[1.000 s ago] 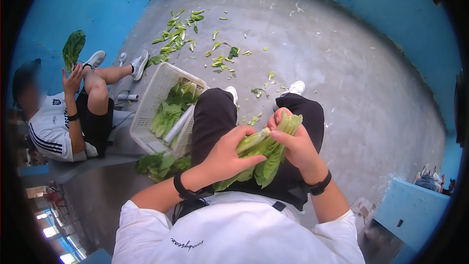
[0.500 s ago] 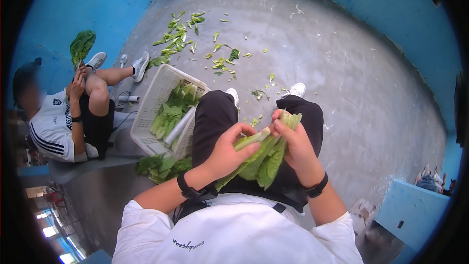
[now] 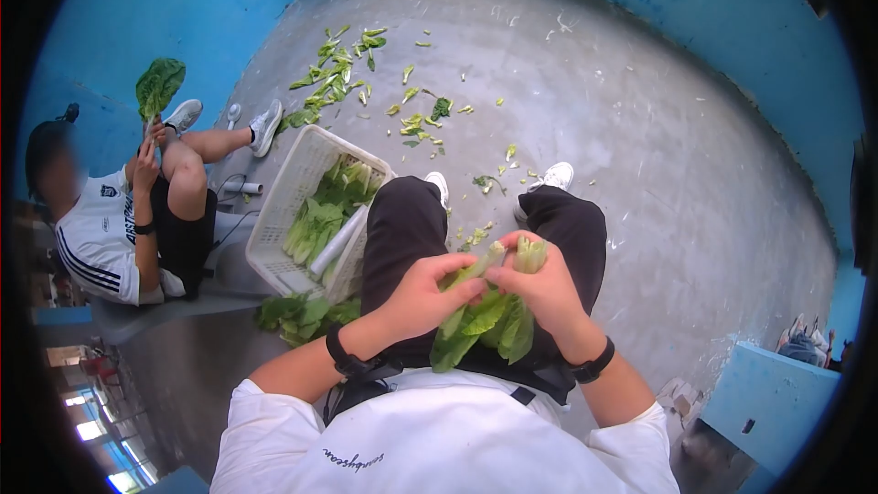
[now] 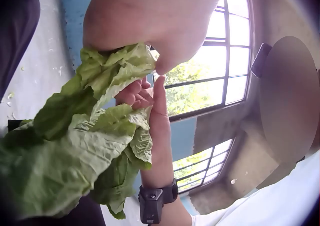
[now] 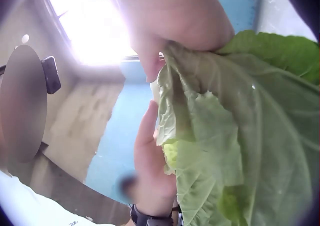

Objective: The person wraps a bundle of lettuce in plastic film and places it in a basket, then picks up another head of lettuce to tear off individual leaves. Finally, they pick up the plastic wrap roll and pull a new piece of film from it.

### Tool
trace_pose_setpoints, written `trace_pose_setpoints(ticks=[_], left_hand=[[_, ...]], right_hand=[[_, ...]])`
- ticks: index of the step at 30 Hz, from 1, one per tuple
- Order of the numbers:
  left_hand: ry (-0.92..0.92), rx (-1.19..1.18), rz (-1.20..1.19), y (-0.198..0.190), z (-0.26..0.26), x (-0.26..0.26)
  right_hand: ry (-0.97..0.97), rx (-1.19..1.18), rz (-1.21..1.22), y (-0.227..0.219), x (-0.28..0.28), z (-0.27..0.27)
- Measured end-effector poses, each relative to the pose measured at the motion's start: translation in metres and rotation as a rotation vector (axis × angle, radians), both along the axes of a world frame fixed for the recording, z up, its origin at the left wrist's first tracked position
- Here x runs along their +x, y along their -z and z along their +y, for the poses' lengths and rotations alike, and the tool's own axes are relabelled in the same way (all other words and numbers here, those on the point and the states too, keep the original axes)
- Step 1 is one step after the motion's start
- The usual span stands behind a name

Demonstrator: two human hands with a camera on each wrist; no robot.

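Note:
Over the lap, my left hand (image 3: 425, 293) grips a head of leafy lettuce (image 3: 457, 334) by its pale base, with the cut stem end sticking up past the fingers. Close beside it, my right hand (image 3: 544, 297) holds a bunch of lettuce leaves (image 3: 517, 334) by the stalks, whose pale ends (image 3: 530, 254) stand up out of the grip. Broad green leaves hang down from both hands and overlap. In the left wrist view the left hand (image 4: 150, 21) covers the stem. Large leaves (image 5: 240, 121) hide much of the right wrist view.
To the left stands a white plastic basket (image 3: 274, 242) with lettuce and a white tube (image 3: 338, 242) in it. More greens (image 3: 306, 316) lie beside it. Leaf scraps (image 3: 329, 73) are scattered over the grey floor (image 3: 640, 146). Another person (image 3: 110, 220) sits at the left, holding up a leaf.
The right hand has turned and drawn back a little, its leaf bunch now with stalk ends upward. The hanging leaves have swung toward the body. The other person's leaf has shifted slightly right.

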State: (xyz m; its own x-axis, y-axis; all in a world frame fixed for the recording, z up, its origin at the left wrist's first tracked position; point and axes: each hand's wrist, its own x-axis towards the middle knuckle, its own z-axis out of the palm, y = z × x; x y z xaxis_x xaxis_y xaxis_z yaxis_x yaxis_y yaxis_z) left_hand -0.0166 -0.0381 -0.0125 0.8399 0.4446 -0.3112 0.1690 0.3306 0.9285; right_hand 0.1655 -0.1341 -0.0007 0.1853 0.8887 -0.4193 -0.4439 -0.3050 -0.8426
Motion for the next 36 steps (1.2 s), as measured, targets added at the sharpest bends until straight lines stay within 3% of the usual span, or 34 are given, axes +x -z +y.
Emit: trace_pose_setpoints(ticks=[4,7,10,16,19,22,25,28,29,36], left_hand=[[0.017,0.124,0.062,-0.007,0.005,0.0],[0.084,0.354,0.195,-0.029,0.018,-0.001],[0.087,0.516,0.167,-0.029,0.023,-0.004],[0.149,0.795,0.126,-0.042,0.029,-0.009],[0.145,0.916,0.107,-0.048,0.032,-0.011],[0.195,1.012,0.1,-0.056,0.038,-0.016],[0.114,1.0,0.176,-0.056,0.049,-0.026],[-0.012,0.412,0.255,-0.065,0.059,-0.034],[-0.013,0.29,0.182,-0.06,0.057,-0.036],[0.065,0.047,0.043,-0.042,0.042,-0.022]], right_hand=[[-0.013,-0.047,-0.101,-0.013,-0.006,0.003],[-0.086,0.092,-0.392,-0.004,0.0,0.003],[-0.039,0.048,-0.353,-0.015,-0.008,0.003],[-0.142,0.041,-0.457,-0.018,-0.003,-0.001],[-0.14,0.057,-0.398,-0.011,-0.005,-0.003],[-0.28,0.097,-0.539,-0.026,0.0,-0.002],[-0.226,0.121,-0.523,-0.016,0.01,-0.008],[-0.182,0.013,-0.131,-0.018,0.027,-0.014],[-0.182,0.057,-0.127,-0.018,0.03,-0.014],[-0.217,0.209,0.092,-0.003,0.032,-0.016]])
